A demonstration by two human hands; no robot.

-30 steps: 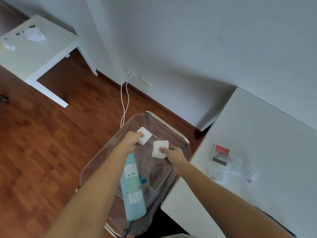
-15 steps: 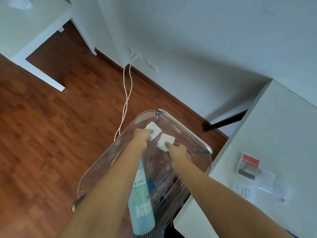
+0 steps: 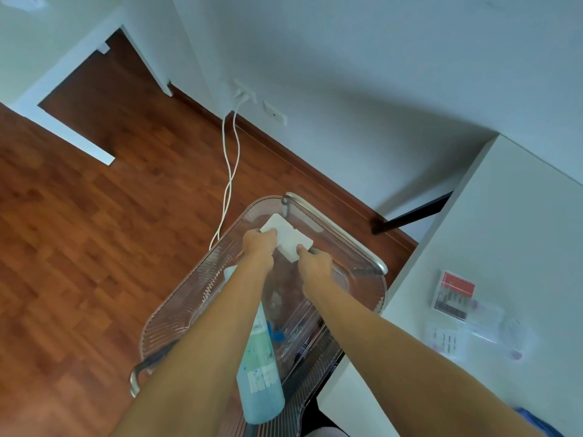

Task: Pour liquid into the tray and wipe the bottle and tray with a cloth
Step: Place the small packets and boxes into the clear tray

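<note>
Both hands reached into the clear ribbed tray (image 3: 195, 298) near its far end, beside the metal handle (image 3: 334, 234). The left hand (image 3: 260, 244) was closed over one white cloth piece (image 3: 273, 224), and the right hand (image 3: 314, 263) pinched the near corner of a second white piece (image 3: 291, 242) that touched the first; whether they were one cloth or two could not be told. The blue bottle (image 3: 260, 383) lay on its side in the tray's near half, under the left forearm, which hid its neck and cap. The tray's near edge was cut off by the arms. On the white table (image 3: 504, 231) to the right lay blurred packets (image 3: 454, 296).
</note>
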